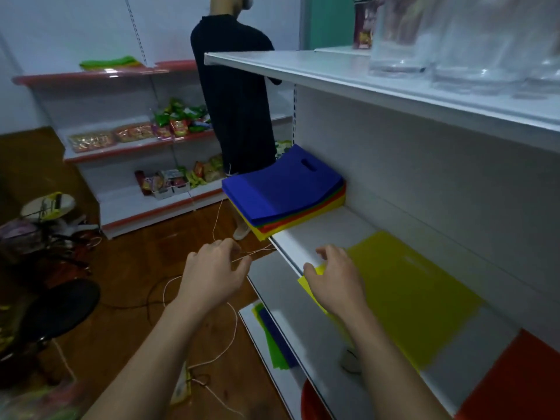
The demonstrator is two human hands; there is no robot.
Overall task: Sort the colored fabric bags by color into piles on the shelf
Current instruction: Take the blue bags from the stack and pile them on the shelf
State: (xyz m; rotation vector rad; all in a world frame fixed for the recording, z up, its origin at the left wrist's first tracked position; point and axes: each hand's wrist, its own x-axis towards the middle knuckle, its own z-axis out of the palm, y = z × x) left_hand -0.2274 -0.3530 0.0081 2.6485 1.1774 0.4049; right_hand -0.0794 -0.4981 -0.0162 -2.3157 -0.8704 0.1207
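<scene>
Fabric bags lie in three places on our white shelf (pixel 321 231). Toward its far left end we see a mixed stack (pixel 285 197), blue on top with a cut-out handle slot, then green, orange, red and yellow layers beneath; its front corner juts past the shelf's front edge. At the middle lies a flat yellow bag (pixel 403 295), one corner overhanging the front edge. At the near right end an orange-red bag (pixel 515 377) lies flat, apart from the yellow one.

Our right hand (pixel 336 280) rests on the yellow bag's front corner, fingers loosely bent and spread, thumb at the bag's edge. Our left hand (pixel 213 272) hovers off the shelf over the wooden floor (pixel 136 268), fingers curled, pinching a thin string (pixel 224 338) that loops down to the floor.

On the lower shelf (pixel 257 331) green and blue bags (pixel 272 344) peek out under the front edge. The upper shelf (pixel 363 83) carries clear glass jars (pixel 454 40). Beyond the stack a person in dark clothes (pixel 236 92) stands at a red-edged rack (pixel 136 147) of snack packets. A black stool (pixel 57 310) stands on the floor at our left.
</scene>
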